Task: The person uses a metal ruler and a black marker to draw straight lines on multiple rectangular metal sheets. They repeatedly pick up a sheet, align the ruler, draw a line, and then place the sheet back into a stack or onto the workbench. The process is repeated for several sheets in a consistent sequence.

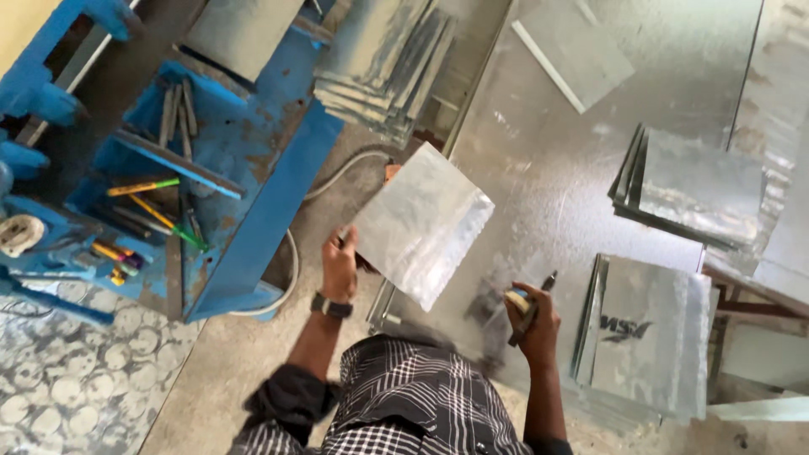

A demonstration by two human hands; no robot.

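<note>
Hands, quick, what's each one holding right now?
Left hand: closed on the metal sheet.
Right hand: closed on a marker.

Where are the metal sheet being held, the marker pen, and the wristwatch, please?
metal sheet (423, 221), head view, middle of its shiny face.
marker pen (531, 310), head view, barrel inside the right hand.
wristwatch (330, 307), head view, strap on the left wrist.

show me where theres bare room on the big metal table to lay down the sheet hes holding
The widest bare patch of the table lies between the held sheet, the lone flat sheet at the far end and the stack on the right. It is crowded near the right hand, beside the near stack.
</note>
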